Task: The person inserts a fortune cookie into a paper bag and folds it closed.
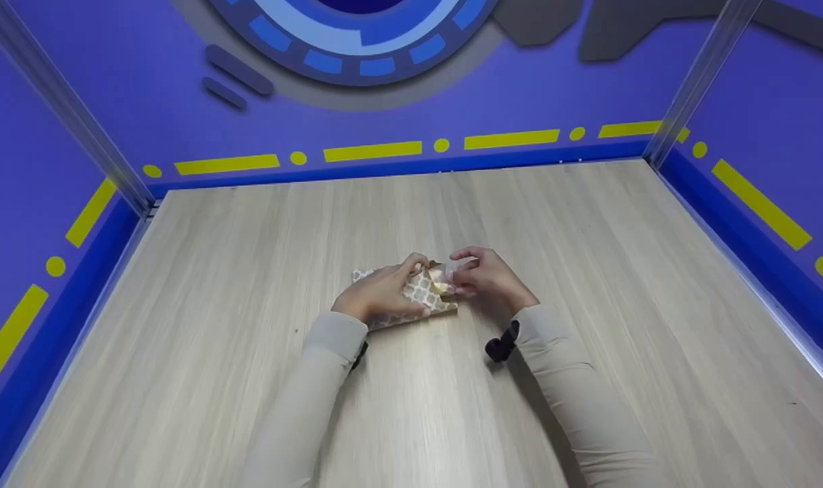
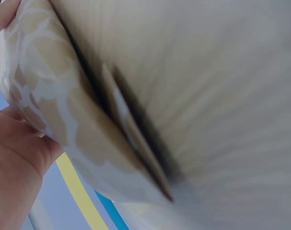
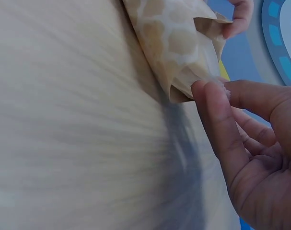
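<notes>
A paper bag (image 1: 422, 291) with a tan and white lattice pattern is held low over the middle of the table. My left hand (image 1: 379, 293) grips it from the left, thumb on the near side and fingers over the far side. Its right end is open, with a torn-looking edge in the right wrist view. Out of that opening pokes a thin, translucent plastic-looking piece (image 3: 188, 75). Thumb and finger of my right hand (image 3: 260, 148) pinch the end of this piece, right at the bag's mouth. Whatever else the bag contains is hidden.
A wood-grain table (image 1: 249, 271) lies under both hands. Blue panels with yellow dashes (image 1: 373, 151) enclose it at the back and both sides, with metal posts (image 1: 703, 74) at the corners. A black strap (image 1: 503, 344) hangs at the right wrist.
</notes>
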